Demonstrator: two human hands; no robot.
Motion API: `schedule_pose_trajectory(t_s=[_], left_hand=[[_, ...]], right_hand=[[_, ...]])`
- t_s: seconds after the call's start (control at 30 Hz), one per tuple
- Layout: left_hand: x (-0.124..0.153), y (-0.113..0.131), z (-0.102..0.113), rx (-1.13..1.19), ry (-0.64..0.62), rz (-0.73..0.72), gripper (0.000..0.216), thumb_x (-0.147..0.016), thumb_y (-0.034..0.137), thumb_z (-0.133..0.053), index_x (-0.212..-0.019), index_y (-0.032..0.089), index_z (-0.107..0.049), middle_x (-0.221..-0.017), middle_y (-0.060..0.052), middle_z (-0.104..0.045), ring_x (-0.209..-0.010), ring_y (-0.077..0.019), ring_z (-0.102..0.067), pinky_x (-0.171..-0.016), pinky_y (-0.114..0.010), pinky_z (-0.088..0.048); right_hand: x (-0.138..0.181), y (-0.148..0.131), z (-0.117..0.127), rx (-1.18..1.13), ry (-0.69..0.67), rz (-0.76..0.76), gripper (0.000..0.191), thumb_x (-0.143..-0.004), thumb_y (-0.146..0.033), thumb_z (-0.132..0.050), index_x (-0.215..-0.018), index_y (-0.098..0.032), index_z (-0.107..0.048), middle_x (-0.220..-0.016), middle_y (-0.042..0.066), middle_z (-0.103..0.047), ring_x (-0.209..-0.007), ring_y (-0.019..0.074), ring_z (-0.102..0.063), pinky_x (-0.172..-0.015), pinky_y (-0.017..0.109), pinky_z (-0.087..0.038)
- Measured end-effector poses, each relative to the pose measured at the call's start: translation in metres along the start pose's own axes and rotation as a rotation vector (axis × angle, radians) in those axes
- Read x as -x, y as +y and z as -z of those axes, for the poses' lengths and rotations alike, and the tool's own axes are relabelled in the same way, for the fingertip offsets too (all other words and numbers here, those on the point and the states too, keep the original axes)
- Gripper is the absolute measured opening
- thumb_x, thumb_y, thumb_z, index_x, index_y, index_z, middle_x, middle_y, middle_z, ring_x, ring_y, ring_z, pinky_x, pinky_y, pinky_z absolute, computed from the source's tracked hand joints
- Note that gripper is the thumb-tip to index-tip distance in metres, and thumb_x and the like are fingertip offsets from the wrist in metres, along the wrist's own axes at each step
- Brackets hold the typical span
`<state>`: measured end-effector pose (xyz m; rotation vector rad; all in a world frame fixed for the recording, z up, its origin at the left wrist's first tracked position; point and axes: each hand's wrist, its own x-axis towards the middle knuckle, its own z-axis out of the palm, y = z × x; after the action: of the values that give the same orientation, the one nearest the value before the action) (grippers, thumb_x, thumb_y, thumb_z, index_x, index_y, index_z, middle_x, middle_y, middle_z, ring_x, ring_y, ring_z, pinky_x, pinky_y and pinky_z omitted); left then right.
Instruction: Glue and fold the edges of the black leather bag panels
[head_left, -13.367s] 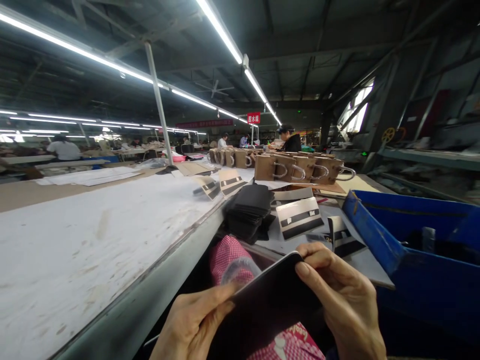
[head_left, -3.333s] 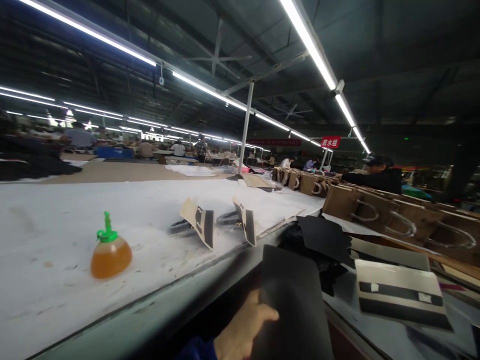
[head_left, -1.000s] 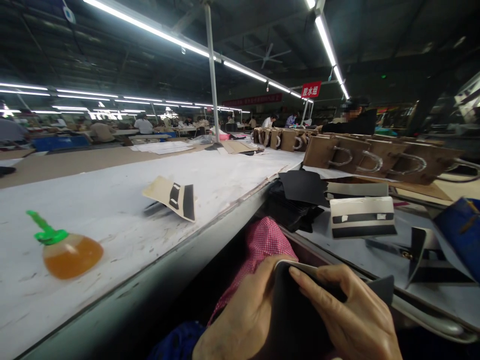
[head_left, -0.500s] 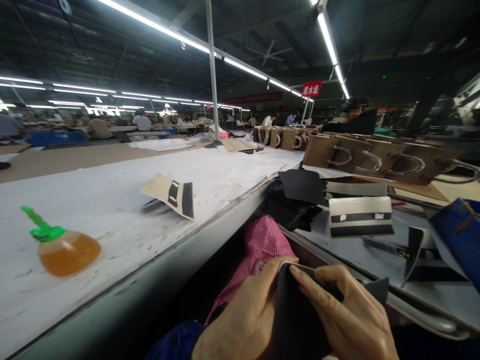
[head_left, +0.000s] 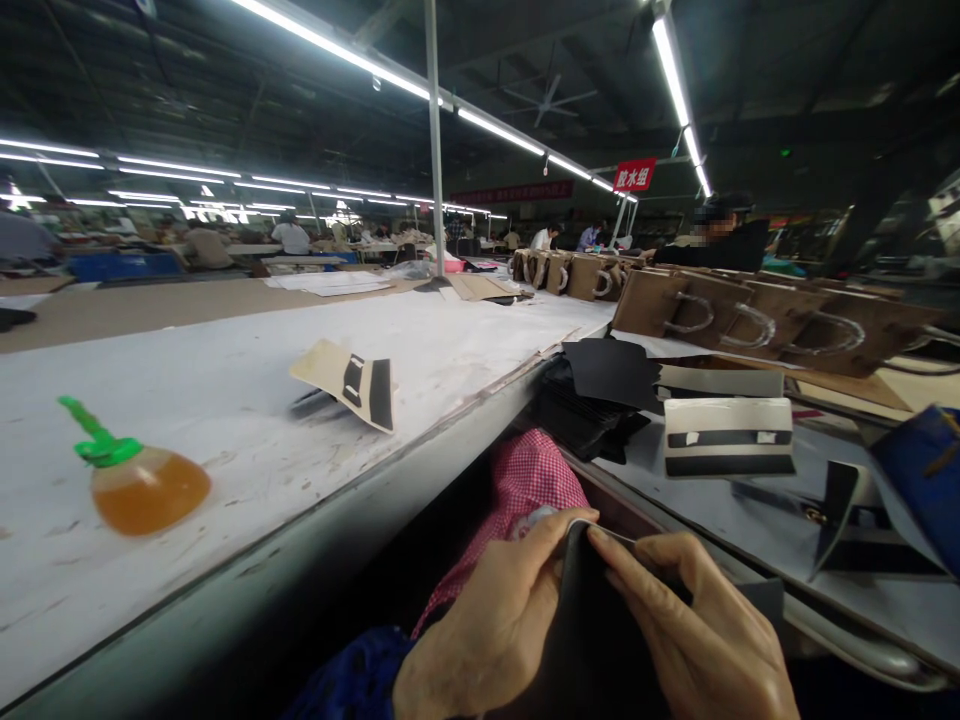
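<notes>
Low in front of me, both hands grip a black leather-like panel (head_left: 596, 640) with a pale edge along its top. My left hand (head_left: 487, 620) pinches its upper left corner between thumb and fingers. On the other side my right hand (head_left: 697, 620) presses the top edge with its fingertips. The panel's lower part runs out of the picture. Red-and-white checked cloth (head_left: 536, 470) lies just beyond the hands. On the right, cream pieces with black strips (head_left: 727, 437) rest near a stack of black panels (head_left: 600, 385).
A squeeze bottle of amber liquid (head_left: 150, 490) with a green nozzle stands on the white table (head_left: 247, 400). Near it lies a bent cream-and-black piece (head_left: 352, 385). Brown bags with wrapped handles (head_left: 720, 315) line the back right. A co-worker (head_left: 720, 240) is behind them.
Both hands keep their hold on the black panel, with the fingertips shifted slightly along its top edge. The surroundings have moved a little to the right in view.
</notes>
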<state>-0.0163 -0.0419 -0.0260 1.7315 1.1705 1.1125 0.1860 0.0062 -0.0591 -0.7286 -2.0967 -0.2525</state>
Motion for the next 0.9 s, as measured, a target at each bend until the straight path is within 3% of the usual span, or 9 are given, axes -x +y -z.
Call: schedule_pose_trajectory(t_s=[0.13, 0.3, 0.43, 0.53, 0.73, 0.9], left_hand=[[0.002, -0.003, 0.001, -0.012, 0.020, 0.010, 0.046, -0.102, 0.025, -0.039, -0.145, 0.029, -0.053, -0.134, -0.001, -0.066, -0.124, -0.0158, -0.060, -0.113, -0.024, -0.040], [-0.001, 0.001, 0.004, 0.144, -0.010, 0.012, 0.040, -0.104, 0.030, -0.037, -0.136, 0.030, -0.061, -0.128, 0.001, -0.069, -0.122, -0.0173, -0.060, -0.108, -0.025, -0.042], [-0.004, 0.003, 0.006, 0.112, -0.015, -0.082, 0.039, -0.100, 0.038, -0.044, -0.127, 0.018, -0.064, -0.103, -0.005, -0.074, -0.090, -0.0193, -0.067, -0.084, -0.027, -0.050], [-0.009, 0.004, 0.004, -0.005, 0.000, -0.132, 0.035, -0.096, 0.036, -0.052, -0.120, 0.013, -0.063, -0.093, -0.006, -0.072, -0.079, -0.0189, -0.066, -0.073, -0.027, -0.048], [-0.013, -0.005, -0.003, -0.131, 0.057, -0.192, 0.022, -0.102, 0.024, -0.042, -0.109, 0.021, -0.063, -0.095, -0.002, -0.071, -0.082, -0.0146, -0.066, -0.075, -0.022, -0.046], [-0.004, -0.012, -0.001, -0.109, 0.172, -0.130, 0.020, -0.102, 0.031, -0.045, -0.106, 0.029, -0.065, -0.085, 0.004, -0.068, -0.071, -0.0119, -0.059, -0.070, -0.022, -0.043]], right_hand=[[-0.001, -0.002, 0.000, -0.010, 0.003, 0.005, 0.063, -0.095, -0.007, -0.055, -0.150, -0.037, -0.044, -0.091, 0.003, -0.057, -0.075, 0.0094, -0.063, -0.065, 0.017, -0.053], [-0.001, -0.005, 0.001, -0.042, 0.002, -0.004, 0.062, -0.096, -0.007, -0.054, -0.149, -0.037, -0.045, -0.089, 0.002, -0.058, -0.075, 0.0090, -0.063, -0.063, 0.016, -0.051], [0.001, -0.005, 0.003, -0.034, -0.029, 0.002, 0.058, -0.096, -0.009, -0.055, -0.148, -0.034, -0.048, -0.091, 0.003, -0.059, -0.076, 0.0100, -0.064, -0.063, 0.016, -0.053], [0.003, -0.005, 0.004, -0.032, -0.050, 0.005, 0.054, -0.096, -0.011, -0.054, -0.146, -0.033, -0.052, -0.089, 0.003, -0.059, -0.073, 0.0100, -0.064, -0.061, 0.016, -0.052], [-0.006, -0.011, 0.006, -0.033, -0.010, -0.007, 0.041, -0.098, -0.014, -0.055, -0.136, -0.027, -0.060, -0.087, 0.002, -0.062, -0.073, 0.0106, -0.065, -0.062, 0.018, -0.052], [-0.015, -0.014, 0.014, -0.053, 0.127, -0.143, 0.019, -0.098, -0.023, -0.060, -0.117, -0.020, -0.063, -0.086, 0.001, -0.066, -0.073, 0.0116, -0.066, -0.071, 0.020, -0.053]])
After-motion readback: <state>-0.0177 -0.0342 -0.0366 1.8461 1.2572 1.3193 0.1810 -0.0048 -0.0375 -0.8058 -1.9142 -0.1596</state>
